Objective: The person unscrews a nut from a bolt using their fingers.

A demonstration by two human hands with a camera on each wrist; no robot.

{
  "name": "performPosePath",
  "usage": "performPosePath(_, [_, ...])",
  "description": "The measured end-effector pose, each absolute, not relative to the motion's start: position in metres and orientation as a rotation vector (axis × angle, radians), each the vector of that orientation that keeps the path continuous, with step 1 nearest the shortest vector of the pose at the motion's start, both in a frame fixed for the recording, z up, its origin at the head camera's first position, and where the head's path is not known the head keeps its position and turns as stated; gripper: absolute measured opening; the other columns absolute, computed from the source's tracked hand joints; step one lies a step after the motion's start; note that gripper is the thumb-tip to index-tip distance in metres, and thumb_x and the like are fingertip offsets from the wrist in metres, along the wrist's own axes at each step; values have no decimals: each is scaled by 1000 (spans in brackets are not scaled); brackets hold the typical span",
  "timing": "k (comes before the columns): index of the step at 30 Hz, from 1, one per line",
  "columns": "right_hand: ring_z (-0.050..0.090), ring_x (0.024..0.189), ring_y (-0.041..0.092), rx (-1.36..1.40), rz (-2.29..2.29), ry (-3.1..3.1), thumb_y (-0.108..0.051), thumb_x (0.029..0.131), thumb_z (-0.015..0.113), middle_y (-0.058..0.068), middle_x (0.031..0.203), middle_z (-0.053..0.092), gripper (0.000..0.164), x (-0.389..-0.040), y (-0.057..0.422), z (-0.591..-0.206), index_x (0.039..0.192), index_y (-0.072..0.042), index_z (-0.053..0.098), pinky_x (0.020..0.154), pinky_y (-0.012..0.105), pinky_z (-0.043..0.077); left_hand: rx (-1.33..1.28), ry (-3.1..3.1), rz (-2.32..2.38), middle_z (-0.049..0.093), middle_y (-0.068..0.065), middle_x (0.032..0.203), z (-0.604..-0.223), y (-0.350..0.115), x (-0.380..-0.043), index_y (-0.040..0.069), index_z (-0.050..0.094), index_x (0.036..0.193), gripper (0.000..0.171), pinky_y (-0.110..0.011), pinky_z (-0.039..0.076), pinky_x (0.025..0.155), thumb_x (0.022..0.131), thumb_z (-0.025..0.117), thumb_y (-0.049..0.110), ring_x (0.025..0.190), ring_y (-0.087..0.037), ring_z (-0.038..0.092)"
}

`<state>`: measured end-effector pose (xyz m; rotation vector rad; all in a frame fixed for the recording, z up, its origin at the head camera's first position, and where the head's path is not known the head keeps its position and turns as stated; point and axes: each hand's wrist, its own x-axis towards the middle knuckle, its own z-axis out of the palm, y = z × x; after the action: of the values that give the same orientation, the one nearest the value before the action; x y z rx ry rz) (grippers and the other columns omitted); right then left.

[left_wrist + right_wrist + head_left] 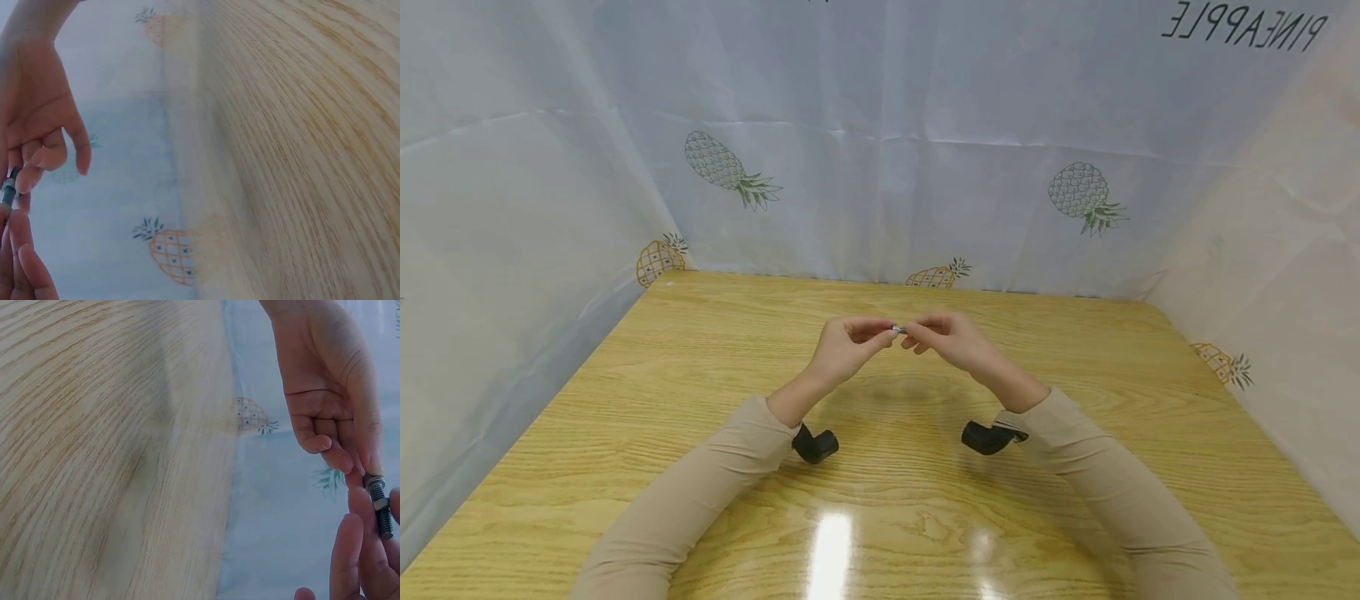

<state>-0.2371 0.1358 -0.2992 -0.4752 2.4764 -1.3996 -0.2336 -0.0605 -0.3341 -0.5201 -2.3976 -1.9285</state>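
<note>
A small dark metal bolt (pixel 898 330) lies between both hands, held up over the table. My left hand (pixel 846 348) pinches it at the head end with thumb and fingers; the right wrist view shows this left hand (pixel 331 381) coming from above. A hex nut (pixel 381 504) sits partway along the bolt's thread (pixel 385 526). Around the nut, my right hand (pixel 955 342) has thumb and fingertips pinching. In the left wrist view the right hand (pixel 44 94) is at the top and the left fingers (pixel 22 250) are at the bottom.
Under the hands is a light wood-grain table (pixel 722 358). A pale curtain printed with pineapples (pixel 880 167) hangs along the back and both sides. Black curved wrist mounts (pixel 815 445) stick out under each beige sleeve (pixel 700 475).
</note>
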Motion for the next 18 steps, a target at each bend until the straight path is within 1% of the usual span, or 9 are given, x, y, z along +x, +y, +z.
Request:
performPosePath(4, [60, 105, 27, -493, -1453, 2486, -21, 92, 61, 15, 118, 62, 30, -237, 135, -300, 118, -6, 60, 95, 45, 48, -525, -2376, -1956, 69, -18, 109, -334, -60, -234, 3, 69, 111, 28, -41, 55, 85, 88, 66, 19, 91, -21, 68])
performPosePath(6, [59, 108, 28, -505, -1483, 2474, -17, 89, 64, 15, 122, 59, 33, -237, 135, -300, 119, -5, 57, 93, 44, 49, -526, -2371, -1959, 69, -18, 108, -333, -60, -234, 2, 69, 110, 28, -40, 55, 85, 88, 66, 18, 90, -19, 69])
performPosePath(9, [57, 110, 30, -497, -1495, 2456, -20, 89, 64, 16, 124, 58, 39, -237, 135, -299, 125, -8, 54, 94, 45, 48, -528, -2379, -1941, 69, -18, 108, -333, -61, -234, 3, 69, 110, 27, -35, 56, 82, 88, 65, 18, 89, -18, 69])
performPosePath(11, [57, 110, 31, -491, -1474, 2451, -27, 92, 61, 16, 123, 60, 40, -237, 135, -299, 127, -10, 53, 97, 48, 46, -528, -2388, -1925, 69, -17, 107, -333, -61, -233, 4, 69, 109, 26, -31, 56, 80, 88, 65, 19, 90, -19, 69])
performPosePath(14, [59, 107, 31, -487, -1412, 2460, -36, 95, 54, 16, 117, 65, 40, -237, 135, -299, 126, -11, 57, 99, 51, 43, -527, -2393, -1912, 70, -16, 107, -333, -61, -232, 5, 69, 109, 25, -33, 56, 80, 89, 65, 18, 91, -21, 69])
performPosePath(15, [59, 105, 32, -486, -1402, 2460, -36, 95, 52, 16, 115, 66, 40, -237, 135, -300, 125, -11, 58, 100, 52, 42, -527, -2391, -1912, 70, -16, 107, -333, -61, -232, 5, 70, 109, 25, -35, 56, 81, 89, 65, 18, 90, -21, 69])
performPosePath(17, [60, 105, 30, -483, -1396, 2461, -33, 95, 53, 15, 114, 66, 36, -237, 135, -300, 123, -10, 59, 100, 52, 42, -529, -2378, -1927, 70, -17, 106, -332, -61, -232, 4, 70, 108, 24, -40, 56, 83, 89, 65, 17, 89, -20, 69])
performPosePath(18, [60, 105, 30, -495, -1404, 2463, -29, 95, 54, 15, 115, 65, 34, -237, 135, -300, 122, -8, 59, 100, 52, 43, -534, -2373, -1929, 70, -18, 106, -332, -61, -232, 3, 69, 108, 24, -41, 55, 83, 88, 65, 16, 88, -19, 69])
